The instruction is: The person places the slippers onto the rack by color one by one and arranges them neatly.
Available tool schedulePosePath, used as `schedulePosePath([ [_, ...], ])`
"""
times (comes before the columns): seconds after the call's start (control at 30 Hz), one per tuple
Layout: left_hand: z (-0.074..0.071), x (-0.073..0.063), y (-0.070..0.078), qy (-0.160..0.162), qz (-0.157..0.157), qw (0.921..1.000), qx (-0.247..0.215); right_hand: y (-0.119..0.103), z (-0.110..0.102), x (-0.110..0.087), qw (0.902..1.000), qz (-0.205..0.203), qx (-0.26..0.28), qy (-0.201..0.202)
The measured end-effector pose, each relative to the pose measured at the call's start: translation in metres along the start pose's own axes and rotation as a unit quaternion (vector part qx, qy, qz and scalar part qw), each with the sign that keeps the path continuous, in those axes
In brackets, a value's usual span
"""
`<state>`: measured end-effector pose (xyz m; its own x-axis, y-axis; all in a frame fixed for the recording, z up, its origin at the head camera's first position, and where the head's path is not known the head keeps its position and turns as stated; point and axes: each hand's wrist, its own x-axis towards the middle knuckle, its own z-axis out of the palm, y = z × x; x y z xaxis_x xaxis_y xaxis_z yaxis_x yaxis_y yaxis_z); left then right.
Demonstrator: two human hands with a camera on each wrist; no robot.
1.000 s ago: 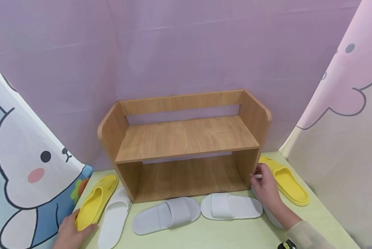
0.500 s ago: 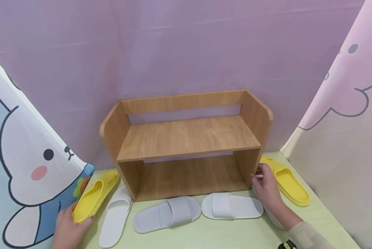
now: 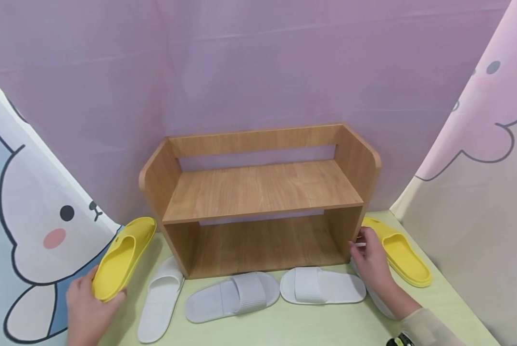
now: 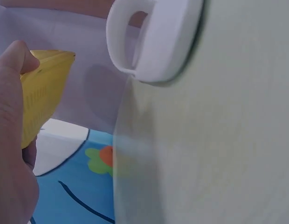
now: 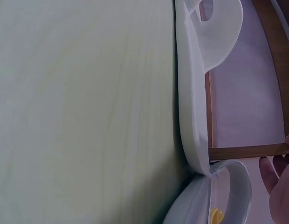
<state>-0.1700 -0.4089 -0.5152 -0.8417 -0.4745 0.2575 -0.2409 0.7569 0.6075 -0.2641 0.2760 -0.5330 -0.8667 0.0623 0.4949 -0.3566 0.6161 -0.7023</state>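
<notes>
My left hand [image 3: 87, 305] grips a yellow slipper [image 3: 121, 257] by its heel end and holds it up off the green surface, left of the wooden shelf [image 3: 262, 187]. In the left wrist view the thumb lies over the slipper's [image 4: 46, 88] edge. My right hand [image 3: 372, 264] is at the lower front of the shelf's right side panel. The right wrist view shows the thumb tip at the panel [image 5: 249, 152] and curled fingers [image 5: 269, 172] on its outer side. A strip of white shows between the fingers in the head view; what it is stays unclear.
In front of the shelf lie a white slipper [image 3: 160, 302], a grey slipper [image 3: 232, 298] and another white slipper [image 3: 323, 286]. A grey slipper [image 3: 379, 302] is partly under the right forearm. Another yellow slipper [image 3: 403, 254] lies right of the shelf. Printed cloth walls [image 3: 479, 216] enclose the sides.
My left hand has lifted the yellow slipper from the surface and shifted it slightly left and up. The right hand has stayed at the shelf's side.
</notes>
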Motion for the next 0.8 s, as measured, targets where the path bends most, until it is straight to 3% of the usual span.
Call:
schedulePosePath([
  [0.3, -0.006, -0.004, 0.014, 0.071, 0.07, 0.9944, -0.035, -0.001, -0.001, 0.001, 1.0, -0.001, 0.007, 0.002],
  [0.53, -0.016, -0.004, 0.031, 0.088, 0.074, 0.9925, -0.041, -0.002, -0.001, 0.0, 1.0, 0.005, 0.007, -0.002],
  [0.8, -0.024, -0.005, 0.05, 0.127, 0.106, 0.9842, -0.062, -0.001, 0.0, 0.0, 1.0, -0.008, 0.004, 0.003],
])
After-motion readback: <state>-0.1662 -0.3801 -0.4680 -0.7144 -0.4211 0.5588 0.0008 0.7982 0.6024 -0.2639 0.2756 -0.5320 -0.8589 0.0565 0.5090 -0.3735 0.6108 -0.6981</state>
